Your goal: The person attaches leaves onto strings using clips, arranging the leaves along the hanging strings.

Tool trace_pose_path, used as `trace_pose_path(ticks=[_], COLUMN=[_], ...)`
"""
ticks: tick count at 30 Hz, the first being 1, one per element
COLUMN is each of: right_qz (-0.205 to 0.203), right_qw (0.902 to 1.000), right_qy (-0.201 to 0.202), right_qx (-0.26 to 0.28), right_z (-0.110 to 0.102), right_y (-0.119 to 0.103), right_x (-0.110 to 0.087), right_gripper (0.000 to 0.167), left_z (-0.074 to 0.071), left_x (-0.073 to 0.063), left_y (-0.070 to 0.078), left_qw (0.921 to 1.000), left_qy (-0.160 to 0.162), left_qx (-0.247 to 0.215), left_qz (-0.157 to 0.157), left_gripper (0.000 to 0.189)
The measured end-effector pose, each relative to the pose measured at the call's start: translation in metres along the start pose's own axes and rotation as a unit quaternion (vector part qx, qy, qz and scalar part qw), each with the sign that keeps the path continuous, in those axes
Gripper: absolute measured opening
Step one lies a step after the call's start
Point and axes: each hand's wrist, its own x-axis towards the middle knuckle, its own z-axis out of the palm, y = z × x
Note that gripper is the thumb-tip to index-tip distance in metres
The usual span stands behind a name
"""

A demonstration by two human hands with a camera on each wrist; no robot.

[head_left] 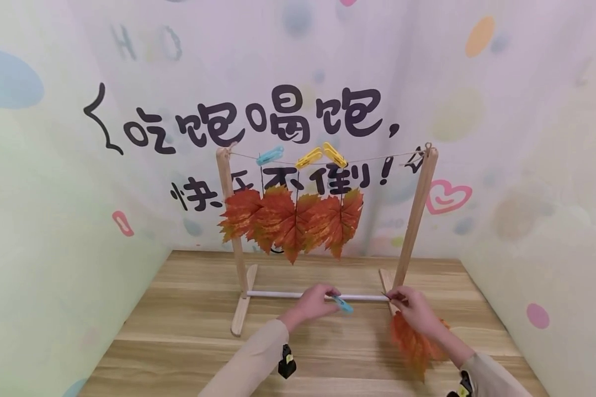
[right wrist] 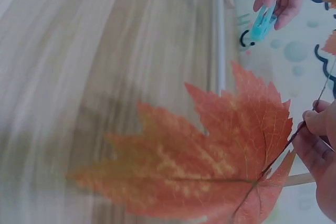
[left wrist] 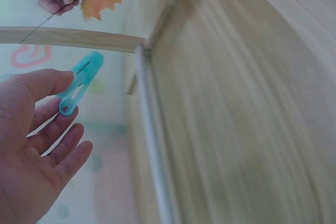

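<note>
My left hand (head_left: 318,301) pinches a blue clothespin (head_left: 343,304) between thumb and forefinger, in front of the white crossbar (head_left: 273,294). In the left wrist view the clothespin (left wrist: 81,83) points up and away, and the other fingers are loosely bent. My right hand (head_left: 417,311) pinches the dark stem of an orange-red maple leaf (right wrist: 210,166), which hangs below the fingers near the right post. Three similar leaves (head_left: 288,220) hang by their stems from a string (head_left: 382,159), under one blue clothespin (head_left: 270,156) and two yellow clothespins (head_left: 309,158).
The string is tied between two wooden posts, the left post (head_left: 225,176) and the right post (head_left: 417,215). Flat wooden feet (head_left: 239,314) support them on the wood-grain table (head_left: 179,309). Behind stands a printed backdrop (head_left: 258,66) with dark lettering.
</note>
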Motion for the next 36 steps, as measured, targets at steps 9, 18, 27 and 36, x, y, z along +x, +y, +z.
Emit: trace_pose_path(ticks=[9, 18, 27, 36], right_qz=[0.032, 0.027, -0.006, -0.042], right_qw=[0.9986, 0.9985, 0.9983, 0.9963], right_qy=[0.026, 0.046, 0.058, 0.075], right_qx=[0.032, 0.014, 0.001, 0.005], right_z=[-0.011, -0.021, -0.035, -0.043], right_y=[-0.02, -0.031, -0.045, -0.06], right_x=[0.014, 0.025, 0.044, 0.057], right_gripper=[0.014, 0.015, 0.014, 0.015], left_z=[-0.027, -0.048, -0.074, -0.093], left_x=[0.002, 0.005, 0.012, 0.016], left_y=[0.026, 0.055, 0.076, 0.094], left_qw=[0.9895, 0.9797, 0.9836, 0.9856], left_qy=[0.035, 0.024, 0.017, 0.034], left_qx=[-0.14, -0.199, -0.179, -0.166], left_qz=[-0.01, -0.002, 0.003, 0.005], left_gripper=[0.029, 0.032, 0.033, 0.031])
